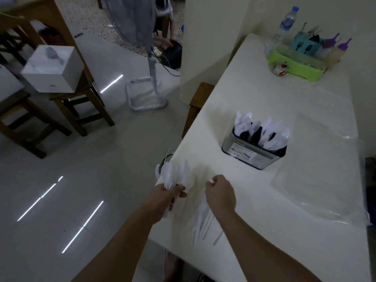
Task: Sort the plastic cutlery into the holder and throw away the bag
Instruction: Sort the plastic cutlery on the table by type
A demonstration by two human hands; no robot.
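My left hand (169,195) grips a bundle of white plastic cutlery (176,174) at the table's near left edge, heads fanned upward. My right hand (220,192) is curled beside it, fingertips pinched together; what it pinches is too small to tell. Under my right wrist lies a loose pile of white cutlery (203,222) on the white table (264,251). The metal holder (254,153) stands beyond my hands with several white spoons and forks in its compartments. A clear plastic bag (317,176) lies flat to the right of the holder.
A green tray (293,66) with sauce bottles, a teal utensil box and a water bottle (284,27) sits at the table's far end. Left of the table, on the tiled floor, stand a fan (150,64) and wooden chairs (67,102), one bearing a white box.
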